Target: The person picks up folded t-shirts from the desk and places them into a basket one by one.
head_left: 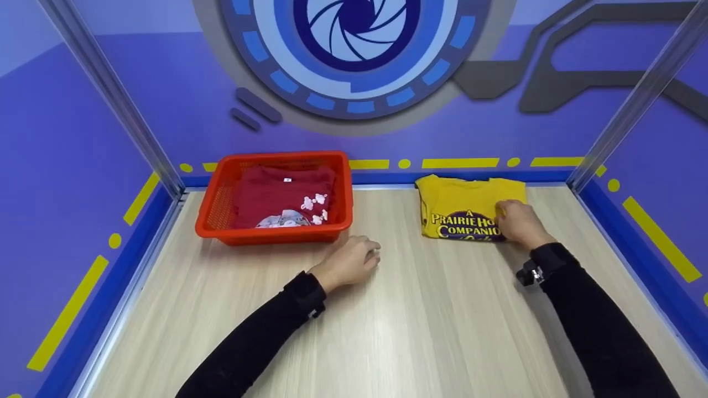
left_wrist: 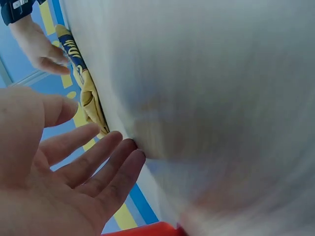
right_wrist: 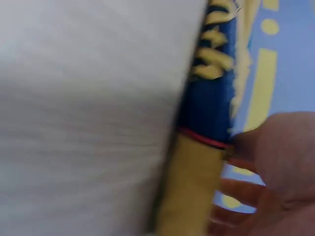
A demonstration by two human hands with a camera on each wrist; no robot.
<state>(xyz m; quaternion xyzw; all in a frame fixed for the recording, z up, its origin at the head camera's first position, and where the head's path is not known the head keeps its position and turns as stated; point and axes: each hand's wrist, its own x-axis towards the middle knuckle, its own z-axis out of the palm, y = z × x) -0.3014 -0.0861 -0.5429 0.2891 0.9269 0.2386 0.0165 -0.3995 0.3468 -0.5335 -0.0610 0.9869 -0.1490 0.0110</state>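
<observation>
A folded yellow T-shirt (head_left: 470, 199) with dark purple print and yellow lettering lies at the back right of the table. Over its right part is my right hand (head_left: 520, 224), thumb and fingers loosely bent. The thumb (right_wrist: 246, 145) meets the shirt's top in the right wrist view; blur hides how firmly. My left hand (head_left: 349, 262) hovers with relaxed, spread fingers just in front of a red plastic basket (head_left: 276, 236), holding nothing. Inside the basket rests a folded dark red T-shirt (head_left: 271, 196) with white figures on it.
The light wood table (head_left: 398, 320) is bounded by a blue printed back wall (head_left: 387, 132) and side walls with metal corner posts (head_left: 636, 94). The basket stands near the left back corner, and the yellow shirt lies close to the back wall.
</observation>
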